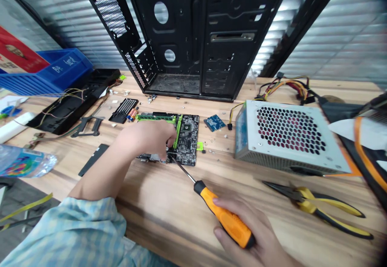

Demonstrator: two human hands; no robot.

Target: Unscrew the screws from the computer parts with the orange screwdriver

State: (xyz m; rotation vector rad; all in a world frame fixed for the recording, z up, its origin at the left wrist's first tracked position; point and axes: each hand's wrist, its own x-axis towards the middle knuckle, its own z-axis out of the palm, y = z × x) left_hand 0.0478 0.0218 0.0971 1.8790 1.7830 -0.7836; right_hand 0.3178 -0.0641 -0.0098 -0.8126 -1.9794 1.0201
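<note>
Gripping a glossy orange-handled screwdriver (222, 214), slim steel shaft meeting flat black motherboard (186, 138).

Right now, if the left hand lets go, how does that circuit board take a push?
Probably stiff: the circuit board lies flat in one piece. Likely light, apt to slide on the smooth table; the left hand steadies it while the screwdriver tip meets its edge. Probably fragile: bare parts cover it.

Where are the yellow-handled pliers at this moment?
In the head view, the pliers lie on the table, on the right, just in front of the grey power supply and beside the right hand.
</note>
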